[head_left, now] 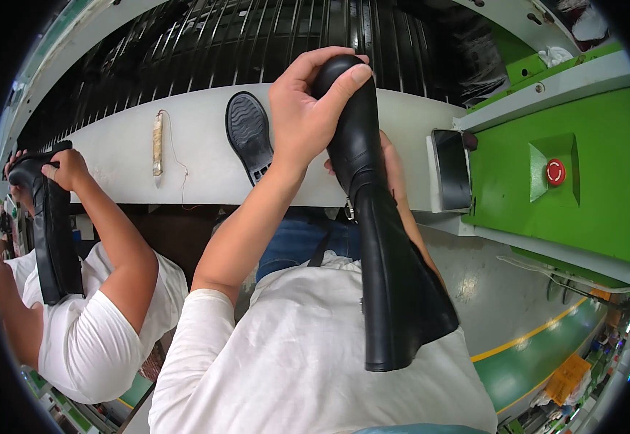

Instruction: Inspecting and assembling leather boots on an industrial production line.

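One black boot [391, 253] we're gripping, left hand [304, 108] on its likely stiff toe [339, 66], right hand [393, 173] behind its ankle [365, 178].

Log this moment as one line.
left hand: holding black boot at toe | right hand: behind boot, partly hidden | white bench: black sole, tread up; wrapped-handle tool

Bright pic, ctr sharp, glare on floor [488, 296], edges bent, corners blk.
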Available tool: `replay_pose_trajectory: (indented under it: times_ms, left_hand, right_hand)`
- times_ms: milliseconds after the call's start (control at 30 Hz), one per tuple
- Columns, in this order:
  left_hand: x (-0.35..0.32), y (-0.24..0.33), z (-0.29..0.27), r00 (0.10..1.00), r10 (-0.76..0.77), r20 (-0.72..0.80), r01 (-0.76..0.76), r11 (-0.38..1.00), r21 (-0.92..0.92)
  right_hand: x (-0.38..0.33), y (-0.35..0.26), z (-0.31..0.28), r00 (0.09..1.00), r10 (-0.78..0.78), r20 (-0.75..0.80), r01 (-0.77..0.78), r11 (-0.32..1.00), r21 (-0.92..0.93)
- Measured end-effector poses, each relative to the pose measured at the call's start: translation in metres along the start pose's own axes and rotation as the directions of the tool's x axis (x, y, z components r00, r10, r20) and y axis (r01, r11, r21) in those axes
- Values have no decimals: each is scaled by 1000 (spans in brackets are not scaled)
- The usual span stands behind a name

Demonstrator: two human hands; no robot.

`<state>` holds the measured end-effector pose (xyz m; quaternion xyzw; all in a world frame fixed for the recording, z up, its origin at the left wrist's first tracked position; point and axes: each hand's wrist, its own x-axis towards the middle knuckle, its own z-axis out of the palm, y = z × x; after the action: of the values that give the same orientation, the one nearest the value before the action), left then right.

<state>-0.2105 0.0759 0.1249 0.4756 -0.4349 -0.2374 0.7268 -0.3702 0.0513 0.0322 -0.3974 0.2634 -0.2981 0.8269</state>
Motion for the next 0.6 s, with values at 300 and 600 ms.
replay_pose_trajectory:
  times_ms: [300, 600]
  left_hand:
    - [1, -19, -90, 988, 130, -85, -60, 823, 565]
    - [-33, -67, -170, 981, 17, -196, 129, 698, 704]
  right_hand:
    - [-35, 31, -5, 969, -244, -39, 246, 968, 50]
    - [-56, -4, 34, 1000, 7, -9, -4, 968, 251]
